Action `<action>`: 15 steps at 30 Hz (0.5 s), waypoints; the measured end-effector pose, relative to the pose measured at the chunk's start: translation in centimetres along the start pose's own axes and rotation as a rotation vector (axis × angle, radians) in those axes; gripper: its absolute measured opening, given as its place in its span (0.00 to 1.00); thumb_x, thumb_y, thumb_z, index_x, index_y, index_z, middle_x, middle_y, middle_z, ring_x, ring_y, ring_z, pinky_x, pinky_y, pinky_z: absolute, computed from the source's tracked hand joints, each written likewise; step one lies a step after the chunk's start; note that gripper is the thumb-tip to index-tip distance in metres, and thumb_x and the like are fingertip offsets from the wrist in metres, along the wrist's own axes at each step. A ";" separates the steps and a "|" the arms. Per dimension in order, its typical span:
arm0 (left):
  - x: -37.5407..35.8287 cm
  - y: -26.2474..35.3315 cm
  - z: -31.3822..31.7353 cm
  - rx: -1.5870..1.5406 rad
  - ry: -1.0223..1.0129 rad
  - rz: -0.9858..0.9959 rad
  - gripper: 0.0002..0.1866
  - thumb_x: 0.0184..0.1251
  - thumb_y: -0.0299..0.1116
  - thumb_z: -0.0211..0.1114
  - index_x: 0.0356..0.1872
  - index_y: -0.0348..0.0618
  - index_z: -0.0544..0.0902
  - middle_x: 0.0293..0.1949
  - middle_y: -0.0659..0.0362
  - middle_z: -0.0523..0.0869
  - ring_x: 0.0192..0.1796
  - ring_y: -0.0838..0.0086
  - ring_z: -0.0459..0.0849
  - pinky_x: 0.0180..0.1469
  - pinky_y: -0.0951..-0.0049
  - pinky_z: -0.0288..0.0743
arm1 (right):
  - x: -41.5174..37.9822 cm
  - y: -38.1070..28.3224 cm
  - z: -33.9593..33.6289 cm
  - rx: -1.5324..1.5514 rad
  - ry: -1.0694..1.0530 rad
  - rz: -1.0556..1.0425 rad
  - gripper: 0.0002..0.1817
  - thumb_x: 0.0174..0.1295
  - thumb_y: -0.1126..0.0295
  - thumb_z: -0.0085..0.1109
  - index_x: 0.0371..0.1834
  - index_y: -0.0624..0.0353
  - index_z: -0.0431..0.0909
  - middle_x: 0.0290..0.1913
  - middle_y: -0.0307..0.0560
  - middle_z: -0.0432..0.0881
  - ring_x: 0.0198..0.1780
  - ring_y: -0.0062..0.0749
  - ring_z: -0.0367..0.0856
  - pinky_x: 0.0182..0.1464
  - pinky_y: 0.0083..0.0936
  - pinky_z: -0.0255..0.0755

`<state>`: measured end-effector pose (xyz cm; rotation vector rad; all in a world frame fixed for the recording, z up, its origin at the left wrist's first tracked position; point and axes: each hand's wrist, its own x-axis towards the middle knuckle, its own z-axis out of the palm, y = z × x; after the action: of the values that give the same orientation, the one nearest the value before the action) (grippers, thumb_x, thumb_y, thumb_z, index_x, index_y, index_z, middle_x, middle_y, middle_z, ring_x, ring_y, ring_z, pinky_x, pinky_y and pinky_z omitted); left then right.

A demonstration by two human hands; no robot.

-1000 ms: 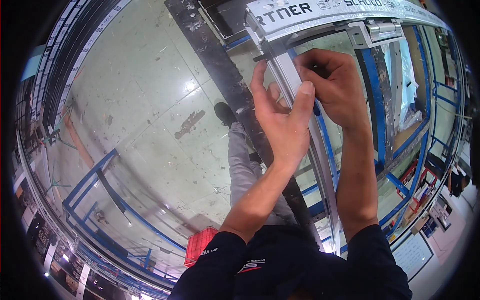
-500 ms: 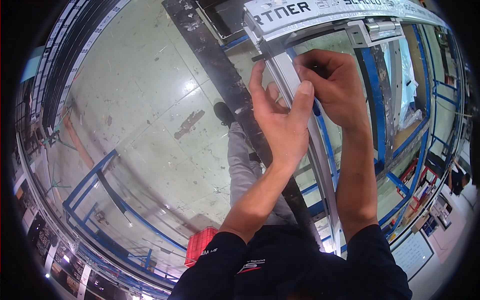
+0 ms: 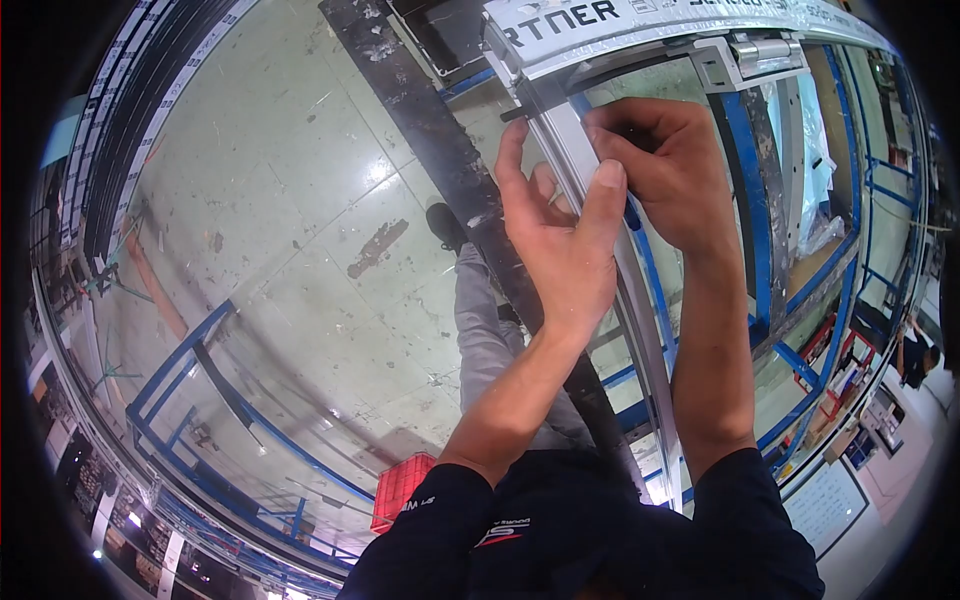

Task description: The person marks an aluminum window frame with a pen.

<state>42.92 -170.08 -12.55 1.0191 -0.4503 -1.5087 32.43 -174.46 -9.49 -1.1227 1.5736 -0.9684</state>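
My left hand [image 3: 560, 245] is wrapped round a silver aluminium profile [image 3: 566, 145], the fingers on its left side and the thumb on its right. Its index fingertip lies just under a short black strip [image 3: 514, 115] that sticks out near the corner. On the inner side of the same profile, my right hand [image 3: 680, 180] is closed in a pinch. What its fingertips hold, if anything, is hidden. The profile meets a crosswise frame member [image 3: 640, 22] covered in printed white film. A metal hinge [image 3: 755, 62] sits on that member, to the right.
A dark, worn beam [image 3: 440, 140] and blue metal racks [image 3: 762, 220] support the frame. Long black profiles [image 3: 130, 110] stand at far left. A red crate [image 3: 402, 490] is on the floor. Another person [image 3: 912, 358] is at far right.
The view has shifted very slightly. Both hands keep the same places on the profile.
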 end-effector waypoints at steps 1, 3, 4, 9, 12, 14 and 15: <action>0.0 0.0 0.1 -0.003 0.010 -0.005 0.41 0.71 0.24 0.69 0.78 0.33 0.54 0.55 0.46 0.84 0.56 0.73 0.84 0.54 0.76 0.78 | 0.0 0.0 0.0 0.009 0.002 -0.003 0.08 0.62 0.76 0.65 0.38 0.73 0.87 0.29 0.45 0.88 0.31 0.19 0.83 0.34 0.20 0.77; 0.0 0.0 0.1 -0.016 0.004 -0.010 0.41 0.71 0.24 0.69 0.78 0.33 0.54 0.55 0.46 0.84 0.56 0.72 0.84 0.55 0.76 0.78 | 0.0 0.0 0.2 0.017 0.008 -0.010 0.08 0.62 0.77 0.65 0.37 0.74 0.86 0.29 0.45 0.87 0.31 0.19 0.83 0.34 0.20 0.77; 0.0 0.1 0.1 -0.023 0.002 -0.012 0.41 0.71 0.24 0.69 0.78 0.33 0.54 0.55 0.46 0.85 0.56 0.72 0.84 0.56 0.76 0.78 | 0.0 0.0 0.2 0.015 0.011 -0.015 0.08 0.61 0.77 0.65 0.37 0.74 0.86 0.30 0.45 0.87 0.31 0.19 0.83 0.34 0.20 0.77; 0.0 0.1 0.1 -0.017 0.001 -0.008 0.41 0.71 0.23 0.68 0.78 0.32 0.54 0.56 0.46 0.84 0.56 0.72 0.84 0.56 0.76 0.78 | 0.1 -0.1 -0.1 0.047 -0.032 0.019 0.07 0.61 0.77 0.64 0.35 0.73 0.86 0.29 0.44 0.87 0.31 0.19 0.82 0.35 0.20 0.77; 0.0 0.1 0.1 -0.006 -0.001 -0.001 0.40 0.71 0.22 0.68 0.78 0.32 0.53 0.56 0.46 0.84 0.56 0.72 0.84 0.56 0.76 0.78 | 0.0 -0.5 -0.1 0.066 -0.042 0.041 0.06 0.61 0.78 0.64 0.34 0.72 0.85 0.29 0.43 0.86 0.31 0.18 0.82 0.35 0.20 0.76; 0.0 0.1 0.0 -0.007 -0.003 0.002 0.40 0.71 0.22 0.67 0.78 0.32 0.53 0.57 0.46 0.84 0.56 0.72 0.84 0.56 0.76 0.78 | 0.0 -0.7 0.1 0.099 -0.030 0.055 0.06 0.61 0.77 0.64 0.33 0.72 0.85 0.28 0.42 0.86 0.31 0.18 0.82 0.35 0.19 0.76; 0.0 0.1 0.0 -0.012 -0.005 0.002 0.40 0.71 0.22 0.67 0.78 0.33 0.53 0.57 0.45 0.83 0.57 0.72 0.83 0.56 0.76 0.78 | 0.1 -0.6 0.1 0.102 -0.034 0.039 0.06 0.60 0.77 0.64 0.33 0.72 0.85 0.28 0.42 0.86 0.31 0.18 0.82 0.35 0.19 0.76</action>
<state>42.95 -170.13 -12.50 1.0059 -0.4453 -1.5108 32.68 -174.70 -9.02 -1.0291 1.4966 -0.9872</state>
